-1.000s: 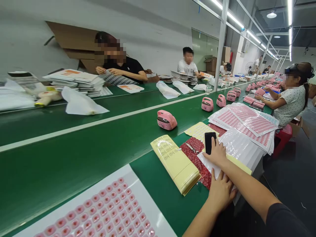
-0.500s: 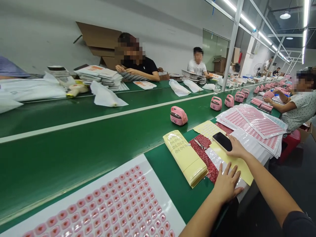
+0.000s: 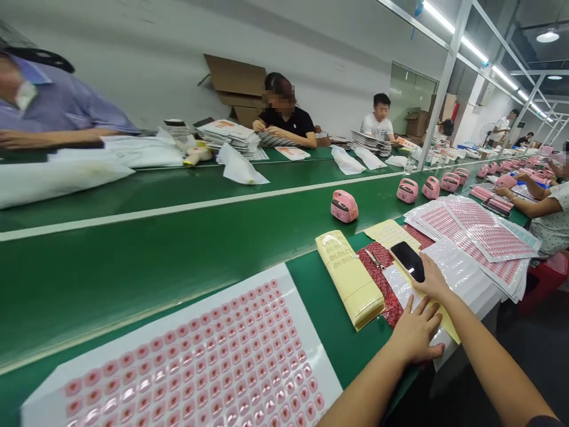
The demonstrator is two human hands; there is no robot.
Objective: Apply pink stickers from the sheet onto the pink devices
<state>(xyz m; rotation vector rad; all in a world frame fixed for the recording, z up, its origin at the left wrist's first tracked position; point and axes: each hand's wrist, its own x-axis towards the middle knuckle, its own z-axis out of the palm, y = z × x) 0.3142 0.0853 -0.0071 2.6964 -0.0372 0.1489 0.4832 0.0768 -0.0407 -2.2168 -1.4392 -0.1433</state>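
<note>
Both hands lie open, holding nothing. My left hand (image 3: 415,338) rests flat, fingers spread, on the stacked sheets (image 3: 400,287). Just beyond it, my right hand (image 3: 433,283) touches the black phone (image 3: 408,260). A yellow stack (image 3: 349,279) lies left, and a pink device (image 3: 344,206) stands farther off on the green belt (image 3: 178,249).

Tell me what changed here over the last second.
The right hand turned the phone from pointing straight away to lying slantwise, and now rests on its near end. The left hand stayed flat on the clear sheet. The yellow stack did not move.
</note>
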